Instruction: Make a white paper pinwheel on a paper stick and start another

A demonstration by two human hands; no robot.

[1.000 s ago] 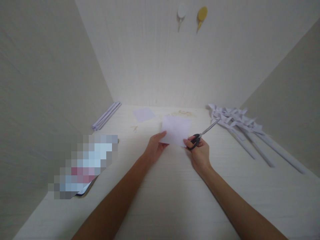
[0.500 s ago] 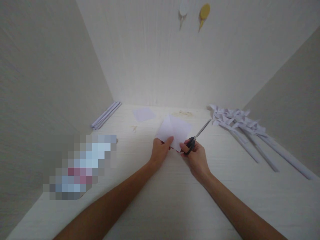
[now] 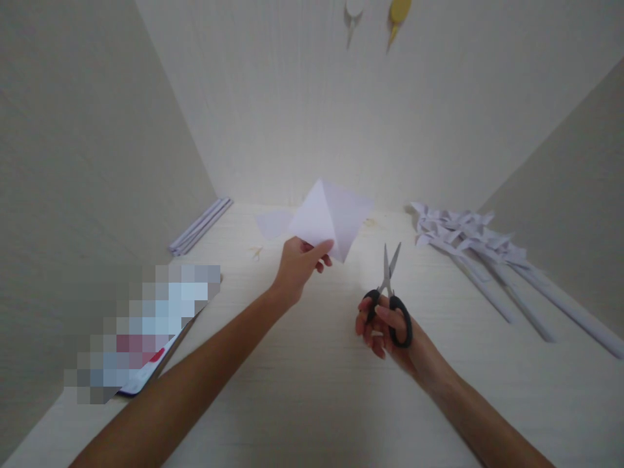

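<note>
My left hand (image 3: 303,260) pinches the lower edge of a square sheet of white paper (image 3: 327,218), thumb on top. A diagonal crease runs down the sheet, and it is held up a little above the table. In my right hand (image 3: 387,328) is a pair of scissors (image 3: 387,286) with black handles, fingers through the loops. The blades are parted and point away from me, apart from the paper. Behind the held sheet, another white paper piece (image 3: 272,223) lies flat on the table, partly covered from view.
White paper pinwheels on rolled sticks (image 3: 468,237) lie at the right. Rolled paper sticks (image 3: 202,226) rest by the left wall. A blurred-out device (image 3: 170,338) leans at the left. A white hook (image 3: 354,9) and a yellow hook (image 3: 400,12) are on the back wall.
My left hand has raised the paper up and away from me. The scissors have turned from pointing right to pointing forward, their blades now spread, and my right hand has drawn back from the sheet.
</note>
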